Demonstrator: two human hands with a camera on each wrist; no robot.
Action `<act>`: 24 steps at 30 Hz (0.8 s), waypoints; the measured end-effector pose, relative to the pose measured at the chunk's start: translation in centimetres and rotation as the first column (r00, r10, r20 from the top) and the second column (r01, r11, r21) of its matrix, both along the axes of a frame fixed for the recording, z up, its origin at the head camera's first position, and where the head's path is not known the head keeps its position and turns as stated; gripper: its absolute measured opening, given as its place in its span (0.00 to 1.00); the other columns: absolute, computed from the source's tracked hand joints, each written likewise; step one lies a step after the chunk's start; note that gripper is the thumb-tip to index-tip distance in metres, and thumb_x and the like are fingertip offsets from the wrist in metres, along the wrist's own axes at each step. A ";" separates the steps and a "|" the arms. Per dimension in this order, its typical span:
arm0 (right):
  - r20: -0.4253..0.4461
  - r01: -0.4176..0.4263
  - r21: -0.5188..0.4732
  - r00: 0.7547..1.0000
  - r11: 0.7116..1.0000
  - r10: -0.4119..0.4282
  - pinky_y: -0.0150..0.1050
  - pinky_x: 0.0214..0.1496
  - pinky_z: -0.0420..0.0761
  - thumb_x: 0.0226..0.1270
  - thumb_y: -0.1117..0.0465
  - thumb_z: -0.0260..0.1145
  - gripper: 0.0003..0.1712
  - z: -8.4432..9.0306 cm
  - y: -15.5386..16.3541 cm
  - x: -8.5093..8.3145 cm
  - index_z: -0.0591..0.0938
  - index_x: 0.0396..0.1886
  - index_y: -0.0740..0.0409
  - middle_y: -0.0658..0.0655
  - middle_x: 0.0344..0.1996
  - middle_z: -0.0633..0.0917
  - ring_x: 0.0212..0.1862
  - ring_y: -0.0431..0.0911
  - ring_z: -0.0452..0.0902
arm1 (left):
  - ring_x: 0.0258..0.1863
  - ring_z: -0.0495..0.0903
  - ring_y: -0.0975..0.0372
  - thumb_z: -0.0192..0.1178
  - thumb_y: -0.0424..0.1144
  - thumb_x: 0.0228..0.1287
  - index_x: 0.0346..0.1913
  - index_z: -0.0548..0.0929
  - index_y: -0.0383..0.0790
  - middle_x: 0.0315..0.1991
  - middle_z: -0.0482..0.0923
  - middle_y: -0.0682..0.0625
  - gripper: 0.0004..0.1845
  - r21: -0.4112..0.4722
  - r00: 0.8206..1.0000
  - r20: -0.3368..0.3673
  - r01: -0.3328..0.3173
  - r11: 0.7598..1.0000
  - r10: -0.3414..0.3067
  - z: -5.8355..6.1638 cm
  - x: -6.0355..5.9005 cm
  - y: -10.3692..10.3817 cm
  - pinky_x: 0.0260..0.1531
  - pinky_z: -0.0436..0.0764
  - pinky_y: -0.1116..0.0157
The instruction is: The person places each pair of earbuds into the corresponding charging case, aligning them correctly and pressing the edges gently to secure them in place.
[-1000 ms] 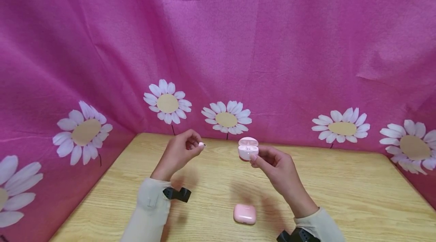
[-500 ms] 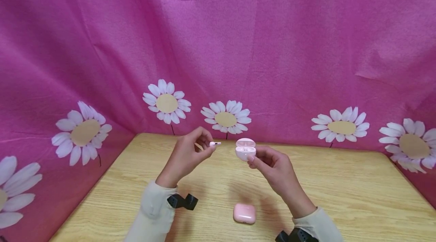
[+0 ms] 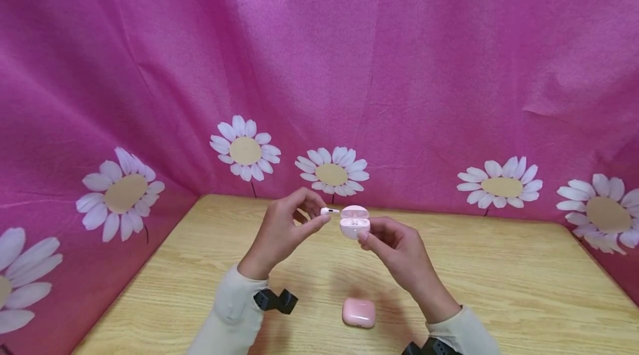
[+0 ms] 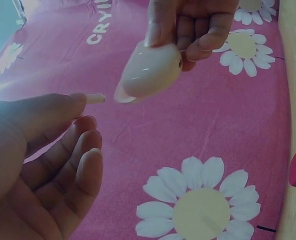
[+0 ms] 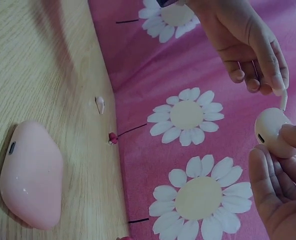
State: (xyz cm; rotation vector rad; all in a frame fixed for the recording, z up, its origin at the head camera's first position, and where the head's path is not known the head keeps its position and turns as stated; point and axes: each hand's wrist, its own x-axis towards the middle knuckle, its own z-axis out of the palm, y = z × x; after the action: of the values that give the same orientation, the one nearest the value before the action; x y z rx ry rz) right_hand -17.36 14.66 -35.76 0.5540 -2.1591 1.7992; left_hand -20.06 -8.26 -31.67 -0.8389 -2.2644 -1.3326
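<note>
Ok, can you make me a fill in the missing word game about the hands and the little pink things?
1. The left hand pinches a small white ____.
2. The round case in the right hand has its lid ____.
3. The other pink case lies shut on the ____ table.
4. The pink cloth behind the table has white ____ printed on it.

Missing words: earbud; open; wooden; flowers

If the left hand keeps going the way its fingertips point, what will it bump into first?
Most likely the open earbud case that the right hand holds up. The left hand pinches a small white earbud whose tip almost touches the case's lid; the exact depth is hard to judge.
</note>
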 end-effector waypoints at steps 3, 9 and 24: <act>-0.003 -0.001 0.003 1.000 1.000 0.001 0.37 0.35 0.84 0.62 0.66 0.68 0.12 0.0 -0.1 0.1 0.83 0.44 0.66 0.61 0.28 0.84 0.30 0.41 0.81 | 0.31 0.79 0.68 0.70 0.39 0.57 0.39 0.81 0.47 0.31 0.81 0.60 0.09 0.005 1.000 0.003 0.006 1.000 -0.006 0.0 0.1 0.3 0.31 0.82 0.63; -0.023 -0.017 0.002 1.000 1.000 0.017 0.37 0.35 0.84 0.62 0.68 0.68 0.11 -0.1 -0.2 0.1 0.83 0.44 0.67 0.61 0.28 0.84 0.30 0.40 0.81 | 0.30 0.79 0.68 0.70 0.39 0.57 0.40 0.83 0.47 0.30 0.82 0.59 0.09 0.016 1.000 -0.011 0.002 1.000 -0.002 -0.1 0.2 0.6 0.30 0.82 0.65; -0.034 -0.043 0.011 0.998 0.999 0.044 0.38 0.35 0.84 0.62 0.68 0.67 0.11 -0.2 -0.5 0.2 0.83 0.45 0.66 0.60 0.29 0.84 0.30 0.41 0.81 | 0.31 0.80 0.70 0.71 0.38 0.56 0.39 0.82 0.45 0.32 0.84 0.58 0.10 0.038 0.999 -0.035 -0.009 0.999 0.011 -0.5 0.2 1.2 0.31 0.82 0.67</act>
State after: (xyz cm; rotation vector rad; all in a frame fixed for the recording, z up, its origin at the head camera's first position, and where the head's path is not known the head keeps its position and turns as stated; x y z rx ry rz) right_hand -17.19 14.16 -36.01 0.6343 -2.1503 1.7889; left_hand -19.83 -7.07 -32.13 -0.8304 -2.2068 -1.3421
